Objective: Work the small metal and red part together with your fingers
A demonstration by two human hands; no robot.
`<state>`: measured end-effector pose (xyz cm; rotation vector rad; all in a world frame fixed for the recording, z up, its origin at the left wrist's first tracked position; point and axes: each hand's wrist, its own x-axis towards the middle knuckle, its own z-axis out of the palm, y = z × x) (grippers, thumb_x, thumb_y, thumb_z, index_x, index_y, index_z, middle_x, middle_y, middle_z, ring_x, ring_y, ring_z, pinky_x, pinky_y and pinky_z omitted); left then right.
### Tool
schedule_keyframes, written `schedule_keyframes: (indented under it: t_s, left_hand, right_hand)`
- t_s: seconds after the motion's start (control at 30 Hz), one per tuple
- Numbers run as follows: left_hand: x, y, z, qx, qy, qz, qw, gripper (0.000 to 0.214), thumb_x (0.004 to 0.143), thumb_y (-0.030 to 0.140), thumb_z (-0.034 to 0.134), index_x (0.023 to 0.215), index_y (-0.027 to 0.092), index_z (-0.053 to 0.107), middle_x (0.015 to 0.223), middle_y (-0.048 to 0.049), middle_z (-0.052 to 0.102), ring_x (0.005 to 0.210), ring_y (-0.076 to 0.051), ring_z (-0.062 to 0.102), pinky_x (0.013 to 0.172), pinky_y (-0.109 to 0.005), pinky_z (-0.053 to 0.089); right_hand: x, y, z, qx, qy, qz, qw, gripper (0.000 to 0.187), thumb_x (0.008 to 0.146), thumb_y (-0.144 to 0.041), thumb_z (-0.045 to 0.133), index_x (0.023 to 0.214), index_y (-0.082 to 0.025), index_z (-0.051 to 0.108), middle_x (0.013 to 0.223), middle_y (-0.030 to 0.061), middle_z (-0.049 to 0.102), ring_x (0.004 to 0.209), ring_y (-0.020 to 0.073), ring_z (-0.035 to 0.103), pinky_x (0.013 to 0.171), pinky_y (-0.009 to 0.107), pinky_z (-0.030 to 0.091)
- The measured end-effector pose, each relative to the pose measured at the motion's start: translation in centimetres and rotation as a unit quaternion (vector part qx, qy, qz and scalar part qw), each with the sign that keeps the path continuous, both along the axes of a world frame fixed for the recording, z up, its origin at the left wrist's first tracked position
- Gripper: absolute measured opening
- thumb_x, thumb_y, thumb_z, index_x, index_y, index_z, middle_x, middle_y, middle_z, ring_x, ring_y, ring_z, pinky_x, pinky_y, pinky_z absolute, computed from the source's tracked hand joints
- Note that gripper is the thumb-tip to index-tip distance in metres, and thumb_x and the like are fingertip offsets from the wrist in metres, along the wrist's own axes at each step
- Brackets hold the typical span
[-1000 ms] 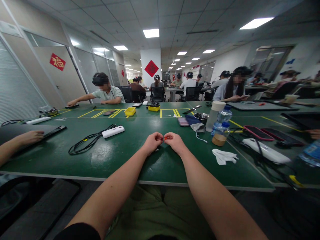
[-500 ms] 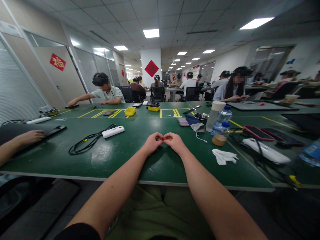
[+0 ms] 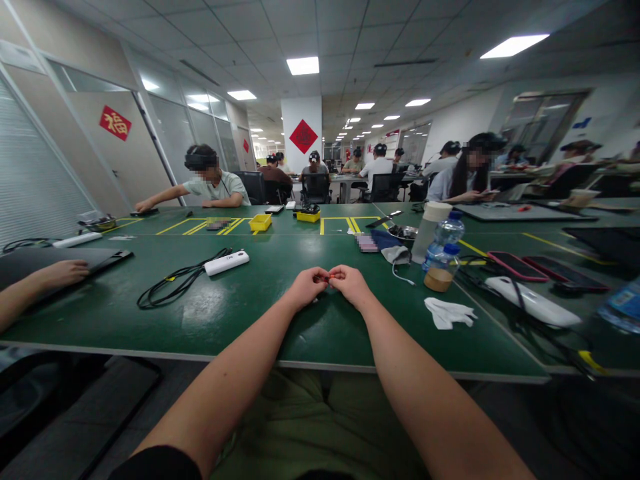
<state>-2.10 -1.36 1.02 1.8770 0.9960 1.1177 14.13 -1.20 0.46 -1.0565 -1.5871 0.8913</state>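
Observation:
Above the green table [image 3: 260, 320], in the middle of the view, my two hands meet at the fingertips. My left hand [image 3: 306, 288] is closed in a pinch, and so is my right hand [image 3: 351, 287] just beside it. Between the fingertips shows a small orange-red piece [image 3: 331, 277], mostly hidden by the fingers and too small to name. It looks gripped by the right fingers; the left fingers press close against it, and a tiny dark bit shows near them.
A white power bank [image 3: 227, 263] with a black cable lies to the left. On the right are a crumpled white tissue [image 3: 450, 313], a bottle of brown drink [image 3: 442, 268] and phones [image 3: 517, 266]. Yellow trays [image 3: 260, 223] stand farther back. Another person's hand [image 3: 65, 273] rests at far left.
My fingertips have come slightly closer together around the small orange-red piece, the left hand shifting a little to the right. The other things on the table stay in place.

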Motion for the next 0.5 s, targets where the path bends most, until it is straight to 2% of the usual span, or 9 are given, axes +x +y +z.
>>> schedule_keyframes:
  t_s: [0.2, 0.37, 0.5]
  left_hand:
    - [-0.24, 0.19, -0.02, 0.006, -0.002, 0.003, 1.0, 0.021, 0.07, 0.012, 0.061, 0.09, 0.015, 0.068, 0.076, -0.0005, 0.065, 0.066, -0.012, 0.055, 0.063, -0.023, 0.042]
    - [-0.24, 0.5, -0.33, -0.003, -0.012, 0.007, 1.0, 0.02, 0.069, 0.011, 0.061, 0.088, 0.015, 0.066, 0.072, 0.0007, 0.063, 0.064, -0.011, 0.054, 0.061, -0.022, 0.041]
    - [-0.17, 0.5, -0.41, -0.021, -0.026, 0.015, 0.999, 0.018, 0.068, 0.011, 0.063, 0.086, 0.015, 0.063, 0.07, 0.001, 0.063, 0.061, -0.011, 0.055, 0.058, -0.021, 0.041]
  right_hand:
    - [0.23, -0.17, 0.17, 0.013, -0.028, -0.036, 0.999, 0.02, 0.064, -0.021, 0.063, 0.082, -0.016, 0.068, 0.072, 0.0032, 0.069, 0.067, 0.0173, 0.062, 0.063, 0.028, 0.048]
    - [0.25, 0.06, -0.11, 0.011, -0.047, -0.041, 0.998, 0.023, 0.062, -0.017, 0.06, 0.083, -0.016, 0.071, 0.07, 0.0029, 0.069, 0.063, 0.0164, 0.062, 0.063, 0.028, 0.048]
    - [0.5, 0.52, -0.5, 0.013, -0.052, -0.073, 0.996, 0.022, 0.063, -0.02, 0.062, 0.083, -0.017, 0.072, 0.068, 0.0023, 0.068, 0.062, 0.0166, 0.06, 0.063, 0.029, 0.047]
